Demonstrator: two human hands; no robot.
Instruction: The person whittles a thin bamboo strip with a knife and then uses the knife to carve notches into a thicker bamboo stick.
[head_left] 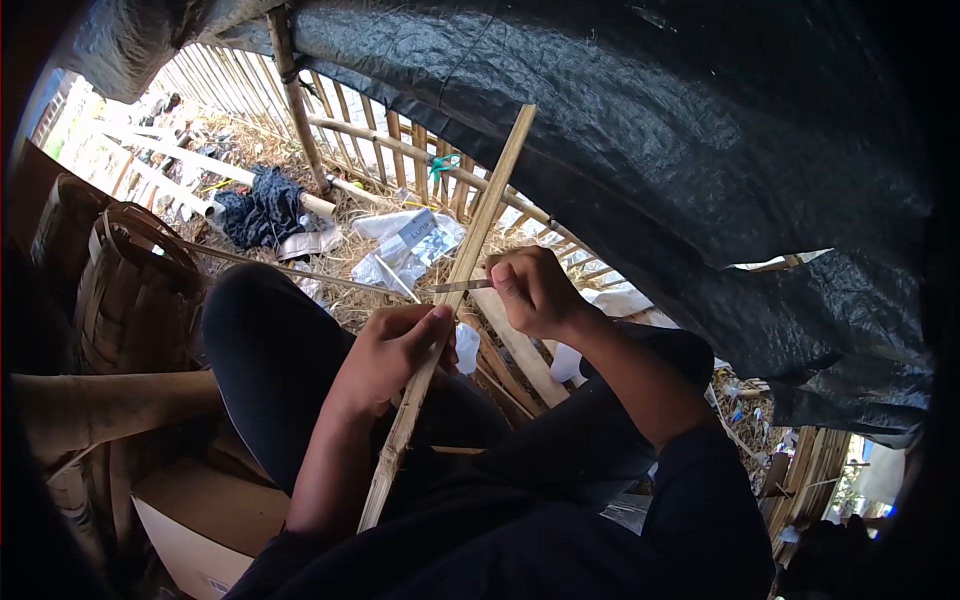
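A long split bamboo strip [490,205] runs slantwise between my knees, its upper end pointing away from me and its lower end near my lap. My left hand [392,352] is closed around the strip below its middle, thumb along the top. In my right hand [532,292] is a knife [462,286], gripped in a fist with the thumb forward. Its narrow blade lies across the strip just above my left thumb. The handle is mostly hidden by my fingers.
Woven baskets [140,285] and a cardboard box [205,520] stand at left, beside a thick bamboo pole [120,405]. A dark tarp [640,130] hangs over a bamboo fence [400,150]. Plastic litter [415,245], dark cloth [262,208] and bamboo pieces [520,345] lie on the ground.
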